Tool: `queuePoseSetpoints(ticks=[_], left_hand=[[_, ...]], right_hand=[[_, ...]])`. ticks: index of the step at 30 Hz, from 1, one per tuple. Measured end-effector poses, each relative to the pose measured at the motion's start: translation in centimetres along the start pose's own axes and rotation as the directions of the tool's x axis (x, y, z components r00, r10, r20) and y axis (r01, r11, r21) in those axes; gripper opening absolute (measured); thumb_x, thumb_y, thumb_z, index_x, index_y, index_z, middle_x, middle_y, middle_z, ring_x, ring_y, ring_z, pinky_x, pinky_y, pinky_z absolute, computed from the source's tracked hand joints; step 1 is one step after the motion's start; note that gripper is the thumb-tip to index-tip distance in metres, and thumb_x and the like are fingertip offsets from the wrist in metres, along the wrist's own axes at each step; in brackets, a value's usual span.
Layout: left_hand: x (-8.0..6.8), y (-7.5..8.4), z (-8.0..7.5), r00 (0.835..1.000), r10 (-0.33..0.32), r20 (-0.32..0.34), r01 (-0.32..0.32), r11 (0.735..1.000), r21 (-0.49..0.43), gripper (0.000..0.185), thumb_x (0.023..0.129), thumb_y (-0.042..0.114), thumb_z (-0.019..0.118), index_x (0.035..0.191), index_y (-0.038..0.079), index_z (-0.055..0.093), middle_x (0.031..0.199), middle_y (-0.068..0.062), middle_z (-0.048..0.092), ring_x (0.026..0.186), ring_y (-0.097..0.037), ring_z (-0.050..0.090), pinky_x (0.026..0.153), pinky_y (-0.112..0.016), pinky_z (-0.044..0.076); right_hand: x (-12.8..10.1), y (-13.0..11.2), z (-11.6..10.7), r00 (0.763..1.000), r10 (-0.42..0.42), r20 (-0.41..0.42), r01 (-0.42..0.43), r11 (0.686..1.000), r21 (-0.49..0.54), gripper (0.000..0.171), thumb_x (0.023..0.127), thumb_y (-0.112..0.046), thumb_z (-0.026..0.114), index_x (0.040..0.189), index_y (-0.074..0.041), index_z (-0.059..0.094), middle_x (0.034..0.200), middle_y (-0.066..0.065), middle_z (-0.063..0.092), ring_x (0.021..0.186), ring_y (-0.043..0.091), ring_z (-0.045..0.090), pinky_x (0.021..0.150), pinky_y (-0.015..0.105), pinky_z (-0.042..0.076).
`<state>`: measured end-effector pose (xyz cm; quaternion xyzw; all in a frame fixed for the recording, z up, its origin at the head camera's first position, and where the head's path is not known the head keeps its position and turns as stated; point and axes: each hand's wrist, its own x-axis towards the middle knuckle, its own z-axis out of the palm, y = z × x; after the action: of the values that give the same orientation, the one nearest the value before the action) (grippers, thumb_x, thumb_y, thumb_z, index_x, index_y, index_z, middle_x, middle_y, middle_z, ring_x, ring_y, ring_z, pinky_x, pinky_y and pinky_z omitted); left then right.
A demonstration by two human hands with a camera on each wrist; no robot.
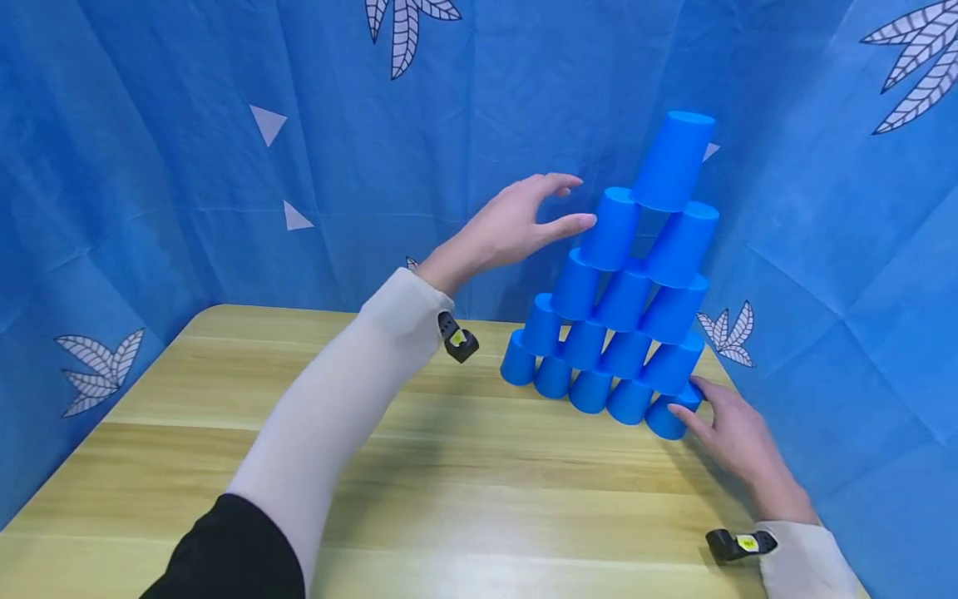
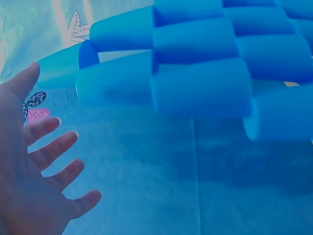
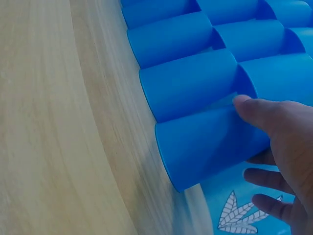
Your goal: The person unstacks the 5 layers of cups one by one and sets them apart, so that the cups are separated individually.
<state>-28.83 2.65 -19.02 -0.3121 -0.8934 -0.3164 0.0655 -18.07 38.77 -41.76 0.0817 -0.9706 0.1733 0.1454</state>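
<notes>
A pyramid of blue cups (image 1: 624, 308) stands upside down on the far right of a wooden table (image 1: 449, 466), with a single cup (image 1: 674, 162) on top. My left hand (image 1: 516, 220) is raised by the pyramid's upper left side, fingers spread, the index tip close to a cup (image 1: 614, 229) in the second row from the top. In the left wrist view the left hand (image 2: 34, 171) is spread and apart from the cups (image 2: 195, 83). My right hand (image 1: 729, 437) lies low on the table, its thumb (image 3: 244, 105) touching the bottom right cup (image 3: 205, 142).
Blue cloth (image 1: 187, 166) printed with white leaves hangs behind the table and along both sides, close behind the pyramid. A black wrist device (image 1: 458, 339) sits on the left sleeve, and another black wrist device (image 1: 737, 545) on the right. Bare wood stretches left of the cups.
</notes>
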Motion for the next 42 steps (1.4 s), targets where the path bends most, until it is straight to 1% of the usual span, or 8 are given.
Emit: queuePoseSetpoints(ticks=[7, 12, 20, 27, 31, 35, 39, 42], left_hand=[[2.8, 3.1, -0.2, 1.0, -0.002, -0.026, 0.0, 0.998, -0.055, 0.072, 0.09, 0.066, 0.05, 0.151, 0.031, 0.036, 0.15, 0.013, 0.039, 0.139, -0.007, 0.032, 0.11, -0.036, 0.034], [4.6, 4.9, -0.3, 0.999, -0.051, -0.016, 0.05, 0.996, -0.08, 0.07, 0.09, 0.062, 0.055, 0.149, 0.027, 0.041, 0.148, 0.012, 0.044, 0.134, -0.007, 0.04, 0.104, -0.03, 0.04], [5.9, 8.3, 1.3, 0.987, -0.144, -0.073, 0.136, 0.986, -0.098, 0.077, 0.085, 0.065, 0.058, 0.15, 0.029, 0.037, 0.147, 0.013, 0.044, 0.129, -0.008, 0.046, 0.101, -0.029, 0.043], [6.4, 10.9, 3.3, 0.958, -0.239, -0.159, 0.236, 0.971, -0.037, 0.081, 0.081, 0.072, 0.056, 0.15, 0.032, 0.037, 0.144, 0.016, 0.046, 0.127, -0.005, 0.046, 0.104, -0.032, 0.036], [6.7, 11.3, 3.6, 0.957, -0.242, -0.159, 0.239, 0.97, -0.036, 0.081, 0.081, 0.072, 0.056, 0.149, 0.033, 0.038, 0.144, 0.017, 0.046, 0.125, -0.004, 0.046, 0.103, -0.031, 0.036], [6.5, 11.3, 3.4, 0.96, -0.227, -0.167, 0.221, 0.974, -0.051, 0.073, 0.084, 0.069, 0.056, 0.145, 0.031, 0.044, 0.137, 0.014, 0.052, 0.116, -0.004, 0.052, 0.097, -0.028, 0.041], [5.9, 10.9, 2.8, 0.958, -0.211, -0.194, 0.193, 0.975, -0.107, 0.065, 0.086, 0.063, 0.058, 0.139, 0.027, 0.048, 0.132, 0.011, 0.057, 0.11, -0.005, 0.056, 0.091, -0.025, 0.047], [5.2, 10.5, 2.1, 0.956, -0.193, -0.221, 0.158, 0.974, -0.165, 0.062, 0.088, 0.059, 0.06, 0.139, 0.025, 0.045, 0.133, 0.008, 0.056, 0.112, -0.008, 0.057, 0.09, -0.025, 0.049]], right_hand=[[-0.3, 0.0, 0.0, 1.0, 0.002, -0.001, -0.002, 1.0, 0.004, 0.065, 0.096, -0.044, 0.06, 0.135, 0.007, 0.048, 0.121, 0.032, 0.057, 0.108, 0.051, 0.054, 0.085, 0.066, 0.042], [-0.3, -0.1, -0.1, 1.0, 0.006, -0.008, -0.006, 1.0, -0.017, 0.065, 0.096, -0.043, 0.06, 0.135, 0.007, 0.048, 0.122, 0.032, 0.057, 0.11, 0.051, 0.053, 0.087, 0.066, 0.042], [-1.0, 1.6, -0.7, 1.0, -0.019, 0.019, 0.02, 1.0, -0.013, 0.064, 0.096, -0.042, 0.061, 0.136, 0.006, 0.047, 0.124, 0.032, 0.056, 0.111, 0.051, 0.053, 0.088, 0.066, 0.041], [-1.5, 3.0, -1.6, 0.998, -0.055, 0.033, 0.055, 0.998, -0.009, 0.064, 0.097, -0.043, 0.06, 0.137, 0.004, 0.047, 0.123, 0.03, 0.058, 0.109, 0.05, 0.054, 0.086, 0.065, 0.042], [-1.6, 2.9, -1.6, 0.998, -0.051, 0.031, 0.052, 0.999, -0.007, 0.063, 0.096, -0.042, 0.061, 0.137, 0.004, 0.047, 0.121, 0.03, 0.058, 0.109, 0.049, 0.055, 0.088, 0.065, 0.042], [-1.5, 2.6, -1.6, 0.998, -0.044, 0.039, 0.044, 0.999, -0.001, 0.064, 0.097, -0.043, 0.059, 0.138, 0.004, 0.046, 0.123, 0.03, 0.057, 0.111, 0.05, 0.054, 0.089, 0.066, 0.041], [-1.4, 2.5, -1.6, 0.998, -0.051, 0.04, 0.051, 0.999, 0.002, 0.065, 0.097, -0.044, 0.059, 0.137, 0.006, 0.046, 0.123, 0.031, 0.057, 0.111, 0.052, 0.053, 0.089, 0.066, 0.041], [-1.4, 2.5, -1.6, 0.998, -0.054, 0.038, 0.054, 0.999, -0.002, 0.065, 0.097, -0.042, 0.059, 0.136, 0.008, 0.046, 0.123, 0.033, 0.056, 0.11, 0.052, 0.053, 0.088, 0.066, 0.042]])
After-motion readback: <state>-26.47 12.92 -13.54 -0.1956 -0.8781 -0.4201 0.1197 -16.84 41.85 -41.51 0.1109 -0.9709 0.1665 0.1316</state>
